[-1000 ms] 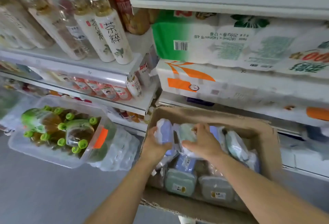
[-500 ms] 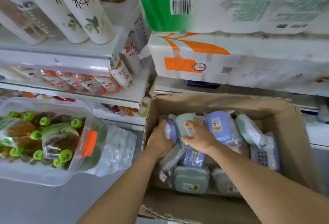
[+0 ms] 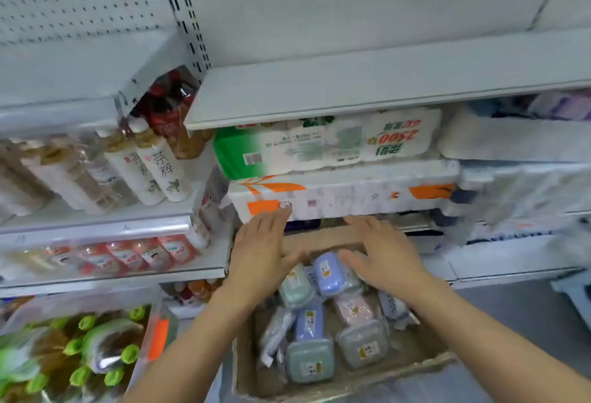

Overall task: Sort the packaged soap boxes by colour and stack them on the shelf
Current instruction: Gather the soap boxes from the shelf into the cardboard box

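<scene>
Head view: I see my left hand [image 3: 260, 254] and my right hand [image 3: 385, 258] both raised above the far end of the brown cardboard box [image 3: 323, 241], fingers straight and spread, palms down, holding nothing. The picture is motion-blurred, so I cannot tell whether either hand touches the box's far wall.

Between and just below the hands lie the plastic-wrapped soap boxes, rounded rectangular cases, each with a small white and yellow label. A periwinkle-blue soap box [image 3: 329, 273] sits highest, just beside my right thumb, with a pale mint-green soap box [image 3: 295, 287] touching its left side. Nearer to me lie a second blue soap box [image 3: 309, 322], a pale pink soap box [image 3: 353, 310], a grey-green soap box [image 3: 310, 361] at the near left and a grey soap box [image 3: 364, 346] to its right. All of them are inside the box, heaped loosely, several tilted.

Beyond the hands, the white metal shelf [image 3: 351, 89] stands bare on top, with white, orange and green tissue packs [image 3: 319, 172] stacked under it. To the left, white-labelled tea bottles [image 3: 156, 169] stand on another shelf, and a clear plastic bin of green-capped bottles [image 3: 80, 351] sits at near left.
</scene>
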The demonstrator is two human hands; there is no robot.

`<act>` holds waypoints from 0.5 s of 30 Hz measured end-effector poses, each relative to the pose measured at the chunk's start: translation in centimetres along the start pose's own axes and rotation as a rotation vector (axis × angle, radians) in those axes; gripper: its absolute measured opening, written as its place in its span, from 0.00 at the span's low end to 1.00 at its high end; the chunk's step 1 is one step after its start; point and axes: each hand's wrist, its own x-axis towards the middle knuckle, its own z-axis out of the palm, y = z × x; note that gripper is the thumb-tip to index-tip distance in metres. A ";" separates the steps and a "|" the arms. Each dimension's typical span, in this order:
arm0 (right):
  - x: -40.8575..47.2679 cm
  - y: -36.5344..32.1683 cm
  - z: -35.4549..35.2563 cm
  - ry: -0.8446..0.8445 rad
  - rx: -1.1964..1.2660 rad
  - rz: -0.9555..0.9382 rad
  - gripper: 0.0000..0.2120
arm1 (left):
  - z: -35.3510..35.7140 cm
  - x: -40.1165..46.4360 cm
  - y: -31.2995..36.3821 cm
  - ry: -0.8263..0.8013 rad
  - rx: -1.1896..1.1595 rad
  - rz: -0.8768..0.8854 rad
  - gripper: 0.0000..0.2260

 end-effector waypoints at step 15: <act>-12.6 18.3 -22.3 0.773 -0.257 0.187 0.32 | -11.0 8.4 27.3 0.466 0.076 0.529 0.36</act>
